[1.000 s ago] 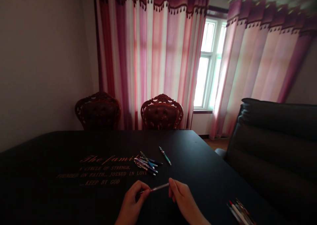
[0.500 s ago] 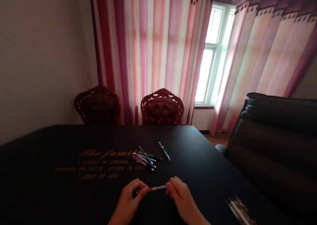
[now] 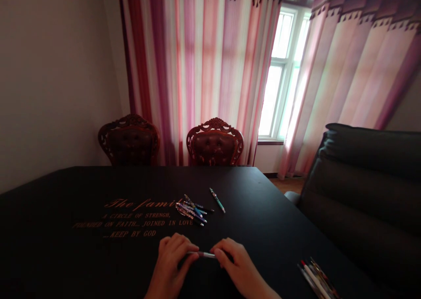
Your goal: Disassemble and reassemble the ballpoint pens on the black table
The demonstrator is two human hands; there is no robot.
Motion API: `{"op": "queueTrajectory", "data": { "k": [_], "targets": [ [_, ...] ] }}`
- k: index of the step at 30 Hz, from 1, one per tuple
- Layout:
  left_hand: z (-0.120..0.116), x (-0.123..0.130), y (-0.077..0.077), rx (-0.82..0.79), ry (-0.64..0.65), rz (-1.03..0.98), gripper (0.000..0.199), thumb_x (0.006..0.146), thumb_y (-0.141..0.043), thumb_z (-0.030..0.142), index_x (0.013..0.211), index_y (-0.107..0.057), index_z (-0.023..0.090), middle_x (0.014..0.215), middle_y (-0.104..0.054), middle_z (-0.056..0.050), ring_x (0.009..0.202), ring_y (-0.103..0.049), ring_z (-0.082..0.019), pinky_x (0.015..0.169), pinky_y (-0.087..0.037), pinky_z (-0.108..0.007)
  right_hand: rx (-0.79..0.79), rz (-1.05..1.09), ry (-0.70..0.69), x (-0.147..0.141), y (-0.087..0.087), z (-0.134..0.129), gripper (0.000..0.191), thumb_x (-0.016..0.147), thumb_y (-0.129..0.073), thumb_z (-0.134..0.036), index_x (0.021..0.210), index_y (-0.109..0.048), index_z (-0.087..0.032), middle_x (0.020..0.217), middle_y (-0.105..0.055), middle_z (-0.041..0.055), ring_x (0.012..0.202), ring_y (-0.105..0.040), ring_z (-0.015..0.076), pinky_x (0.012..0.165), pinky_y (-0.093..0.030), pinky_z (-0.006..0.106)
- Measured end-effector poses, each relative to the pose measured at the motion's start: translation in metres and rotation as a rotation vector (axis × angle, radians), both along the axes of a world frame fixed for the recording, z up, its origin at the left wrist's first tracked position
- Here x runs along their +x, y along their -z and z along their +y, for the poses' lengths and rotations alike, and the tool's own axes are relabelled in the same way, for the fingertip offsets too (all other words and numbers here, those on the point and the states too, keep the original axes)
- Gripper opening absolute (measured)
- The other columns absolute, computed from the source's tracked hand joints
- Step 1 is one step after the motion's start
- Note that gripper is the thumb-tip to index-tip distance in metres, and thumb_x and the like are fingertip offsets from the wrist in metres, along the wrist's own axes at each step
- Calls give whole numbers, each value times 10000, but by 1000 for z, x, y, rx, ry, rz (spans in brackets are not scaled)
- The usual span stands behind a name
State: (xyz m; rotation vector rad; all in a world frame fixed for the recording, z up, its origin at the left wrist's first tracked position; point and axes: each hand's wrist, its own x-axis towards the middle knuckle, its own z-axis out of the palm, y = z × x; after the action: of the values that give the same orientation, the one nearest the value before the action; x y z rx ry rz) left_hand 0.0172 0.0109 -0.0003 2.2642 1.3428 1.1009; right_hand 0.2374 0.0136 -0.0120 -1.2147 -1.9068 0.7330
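Between my two hands, just above the near part of the black table (image 3: 108, 268), is a slim clear pen (image 3: 207, 255). My left hand (image 3: 173, 261) pinches its left end between thumb and fingers. Closed on the right end is my right hand (image 3: 235, 261); its fingers cover that tip. Only a short middle stretch of the pen shows. Beyond the hands lies a loose pile of patterned pens (image 3: 194, 211), several of them blue or dark. A teal pen (image 3: 217, 200) rests by itself to the right of that pile.
At the lower right of the table is another group of pens (image 3: 315, 277), one with a red end. Two carved chairs (image 3: 215, 147) stand behind the far edge. A black leather seat (image 3: 365, 193) flanks the right side. Gold lettering (image 3: 138, 215) marks the tabletop.
The right hand has shifted slightly left, closer to the left hand, so less of the pen shows. The pen has turned, its right end now lower. The pens on the table lie as before.
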Motion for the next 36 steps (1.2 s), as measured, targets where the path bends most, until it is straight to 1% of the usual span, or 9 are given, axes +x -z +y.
{"op": "queueTrajectory", "data": {
  "k": [4,8,11,14,17,20,24,28,36],
  "targets": [
    [-4,2,-6,14,-17,73,137,881,-599,379,858,-712,306,803,-714,-5,841,-609,-230,841,-290,-393,4,-106,-14,0,5,0,336,969,-449,-363,758,-664,-214,819,-642,5,811,-591,166,767,-405,274],
    [-5,6,-11,-85,-54,47,176,854,-622,377,739,-716,283,740,-710,9,786,-610,-220,822,-281,-391,114,-207,-27,-1,-3,-2,310,978,-425,-250,721,-593,-206,773,-625,-10,809,-561,165,843,-373,302],
    [-3,7,-10,-193,-112,9,261,847,-604,411,664,-718,263,672,-692,9,734,-614,-220,799,-307,-379,185,-279,-19,-3,-13,-6,262,963,-432,-200,741,-570,-207,794,-616,-1,842,-537,184,881,-350,333],
    [1,5,-8,-259,-125,-60,349,866,-545,451,641,-722,251,592,-658,12,680,-619,-219,747,-366,-340,198,-267,11,-4,-19,-10,110,926,-528,-241,834,-582,-217,869,-616,7,882,-531,200,903,-339,351],
    [3,3,-10,-267,-112,-112,329,845,-559,469,673,-738,253,607,-671,13,689,-632,-219,705,-407,-304,150,-214,41,-2,-18,-9,104,911,-568,-319,885,-593,-221,872,-621,7,859,-538,199,877,-350,350],
    [3,2,-14,-275,-129,-76,308,839,-562,471,712,-745,259,644,-686,12,726,-638,-219,712,-425,-300,62,-156,66,1,-14,-5,230,946,-491,-315,772,-597,-208,781,-609,1,798,-550,184,801,-378,318],
    [2,2,-15,-280,-136,-25,311,862,-535,458,741,-745,263,673,-690,9,757,-639,-219,729,-426,-315,-15,-24,86,2,-11,-2,84,869,-592,-283,843,-597,-203,834,-617,0,804,-567,175,731,-408,269],
    [2,3,-14,-269,-127,-24,293,868,-543,439,749,-747,266,680,-688,10,763,-638,-218,760,-417,-335,-76,36,51,0,-12,-2,49,847,-596,-251,856,-606,-203,783,-619,-15,751,-572,160,691,-410,253],
    [2,3,-14,-263,-129,-17,283,863,-548,437,748,-746,270,692,-692,9,778,-636,-220,801,-410,-352,-111,36,32,-2,-9,-1,92,837,-604,-271,802,-648,-198,750,-628,-11,728,-563,158,668,-398,250]
  ]
}}
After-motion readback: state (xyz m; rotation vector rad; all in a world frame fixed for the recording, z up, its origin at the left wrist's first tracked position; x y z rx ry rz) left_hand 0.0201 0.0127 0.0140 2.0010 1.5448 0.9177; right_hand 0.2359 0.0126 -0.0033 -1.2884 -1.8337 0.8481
